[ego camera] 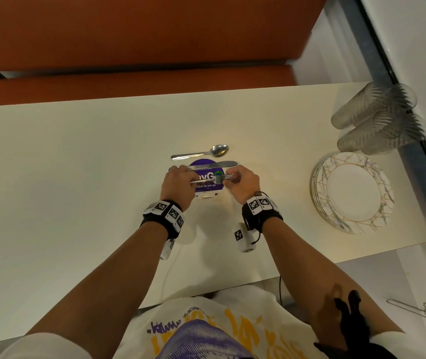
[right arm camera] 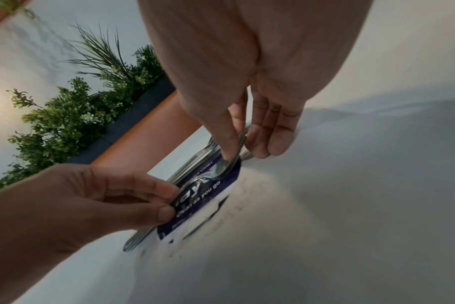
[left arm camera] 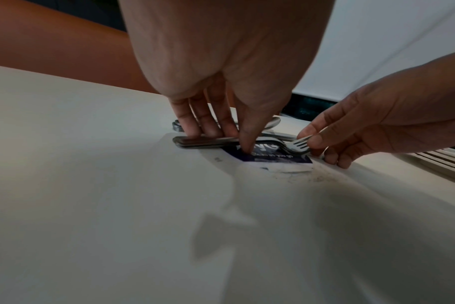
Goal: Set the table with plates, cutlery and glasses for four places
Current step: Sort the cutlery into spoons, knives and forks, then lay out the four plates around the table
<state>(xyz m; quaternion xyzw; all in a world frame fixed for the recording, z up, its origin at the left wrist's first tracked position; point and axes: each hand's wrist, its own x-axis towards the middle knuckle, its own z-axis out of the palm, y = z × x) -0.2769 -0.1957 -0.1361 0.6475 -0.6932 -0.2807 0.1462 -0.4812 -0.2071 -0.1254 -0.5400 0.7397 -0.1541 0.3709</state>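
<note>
**A:** Nearest the viewer, what does the head view show?

**B:** Two bare forearms with marker-covered wristbands reach over the pale bench (ego camera: 77, 156). The left hand (ego camera: 178, 183) and right hand (ego camera: 243, 183) meet above a round purple sticker (ego camera: 208, 187) stuck to the bench top.

**A:** State of each grip?

**B:** Left grip: fingers and thumb pinch the handle end of a bundle of cutlery (left arm camera: 208, 142). Right grip: thumb and fingers pinch the other end, where fork tines (left arm camera: 299, 145) show (the exact count of pieces in the bundle cannot be told). The bundle lies crosswise, low over the sticker; whether it touches the bench is unclear.

**A:** And just beyond the hands?

**B:** A knife (ego camera: 217, 164) lies flat across the sticker's far edge; a spoon (ego camera: 201, 152) lies just behind it, bowl to the right.

**A:** Farther right?

**B:** A stack of plates (ego camera: 352, 193) with gold-line rims sits near the bench's right end. Behind it, several ribbed glasses (ego camera: 377, 117) stand clustered at the far corner. An orange seat (ego camera: 142, 84) runs along the bench's far side.
</note>
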